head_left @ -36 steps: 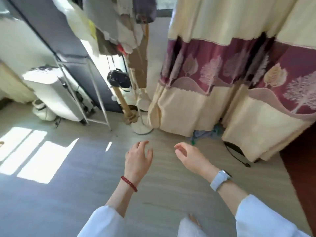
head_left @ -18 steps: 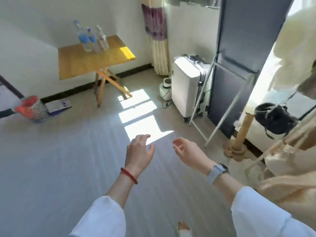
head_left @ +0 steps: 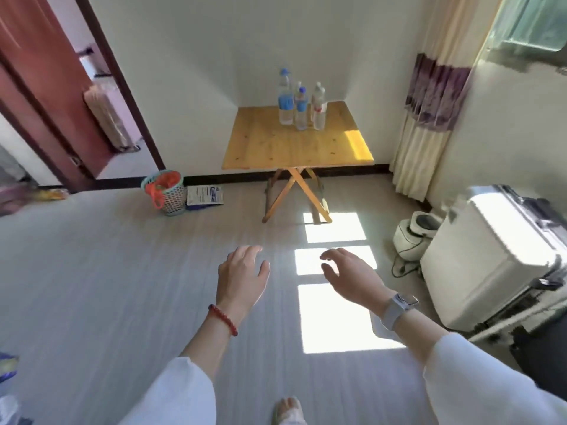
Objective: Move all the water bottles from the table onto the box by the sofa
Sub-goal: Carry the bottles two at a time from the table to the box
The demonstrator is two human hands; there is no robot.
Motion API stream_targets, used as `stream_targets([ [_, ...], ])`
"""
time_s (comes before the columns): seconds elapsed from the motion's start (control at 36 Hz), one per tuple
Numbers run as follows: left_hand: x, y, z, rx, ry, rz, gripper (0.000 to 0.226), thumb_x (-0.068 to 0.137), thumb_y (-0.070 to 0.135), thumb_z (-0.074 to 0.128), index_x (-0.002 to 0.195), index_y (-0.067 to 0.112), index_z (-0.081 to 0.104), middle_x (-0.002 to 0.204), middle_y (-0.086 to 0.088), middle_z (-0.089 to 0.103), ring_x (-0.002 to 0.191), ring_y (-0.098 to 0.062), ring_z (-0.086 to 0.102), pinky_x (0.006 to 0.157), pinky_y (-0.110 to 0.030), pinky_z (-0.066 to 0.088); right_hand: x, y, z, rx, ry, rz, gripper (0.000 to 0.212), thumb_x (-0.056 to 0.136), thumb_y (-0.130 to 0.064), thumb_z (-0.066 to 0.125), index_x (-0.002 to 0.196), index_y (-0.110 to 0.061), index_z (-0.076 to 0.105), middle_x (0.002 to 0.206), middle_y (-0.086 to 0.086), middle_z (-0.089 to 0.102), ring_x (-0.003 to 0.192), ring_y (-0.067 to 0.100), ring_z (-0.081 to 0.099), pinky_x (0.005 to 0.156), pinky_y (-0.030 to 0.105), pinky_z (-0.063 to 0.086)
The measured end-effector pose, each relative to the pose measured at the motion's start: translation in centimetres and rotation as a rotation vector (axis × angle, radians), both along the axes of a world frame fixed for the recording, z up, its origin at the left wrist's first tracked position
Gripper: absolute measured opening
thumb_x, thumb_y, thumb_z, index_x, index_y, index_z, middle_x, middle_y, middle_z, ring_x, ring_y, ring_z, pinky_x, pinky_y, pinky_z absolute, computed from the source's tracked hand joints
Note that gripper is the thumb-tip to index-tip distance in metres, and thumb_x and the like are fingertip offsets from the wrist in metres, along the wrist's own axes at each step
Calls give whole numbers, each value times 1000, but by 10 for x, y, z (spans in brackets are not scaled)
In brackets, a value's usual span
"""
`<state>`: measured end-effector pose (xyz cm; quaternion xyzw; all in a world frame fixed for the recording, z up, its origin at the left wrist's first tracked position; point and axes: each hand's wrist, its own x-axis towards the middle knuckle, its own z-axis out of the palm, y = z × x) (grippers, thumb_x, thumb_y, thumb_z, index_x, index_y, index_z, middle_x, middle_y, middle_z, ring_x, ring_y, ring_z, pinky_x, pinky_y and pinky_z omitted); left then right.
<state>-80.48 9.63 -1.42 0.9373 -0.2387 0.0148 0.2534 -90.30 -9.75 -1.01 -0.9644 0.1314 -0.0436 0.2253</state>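
Three water bottles (head_left: 299, 101) upright on table (head_left: 294, 145); left hand (head_left: 242, 279) and right hand (head_left: 352, 277) empty, fingers loosely spread, well short of it.

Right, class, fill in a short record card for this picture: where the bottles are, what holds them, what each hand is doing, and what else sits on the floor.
bottles: a cluster of water bottles, upright, close together, near the far edge of the table; the exact count is hard to tell
table: wooden folding table against the wall
left hand: empty, fingers spread, over the floor
right hand: empty, open, over the floor
floor items: basket by the doorway, white suitcase at right
box and sofa: not in view
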Motion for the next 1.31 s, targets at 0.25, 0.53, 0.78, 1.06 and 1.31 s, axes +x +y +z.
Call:
stream_targets([
  [0.25, 216, -96, 36, -20, -68, -49, 32, 91, 29, 48, 119, 15, 54, 121, -3, 56, 111, -23, 50, 93, -37, 37, 206, -84, 35, 6, -80, -43, 29, 92, -26, 45, 116, -15, 57, 120, 6, 60, 110, 25, 56, 91, 39, 47],
  [0.53, 407, -223, 0, -75, -19, -101, 29, 90, 24, 51, 116, 13, 56, 118, -2, 58, 111, -22, 52, 94, -38, 41, 397, -207, -2, 78, -46, -128, 30, 94, -26, 44, 120, -16, 53, 125, 4, 58, 109, 21, 58, 91, 39, 48],
  [0.78, 600, -359, 12, -79, -48, -89, 44, 92, 30, 49, 132, 13, 41, 131, -5, 49, 118, -20, 47, 92, -31, 45, 582, -339, 0, 169, -100, -246, 34, 95, -25, 42, 127, -12, 45, 124, 9, 57, 103, 21, 61, 88, 32, 48],
  [1.06, 758, -473, -24, -62, 19, -131, 62, 90, 33, 52, 141, 12, 23, 145, -11, 30, 127, -23, 37, 94, -30, 43, 728, -448, -33, 201, -77, -433, 57, 93, -32, 47, 140, -13, 23, 136, 12, 45, 120, 24, 49, 97, 35, 45],
  [1.31, 879, -604, -88, -150, 129, -214, 83, 86, 33, 58, 145, 8, 6, 152, -16, 17, 139, -30, 21, 108, -40, 29, 852, -543, -89, 374, -7, -648, 81, 87, -35, 56, 145, -9, 6, 149, 15, 26, 134, 29, 33, 109, 38, 33],
])
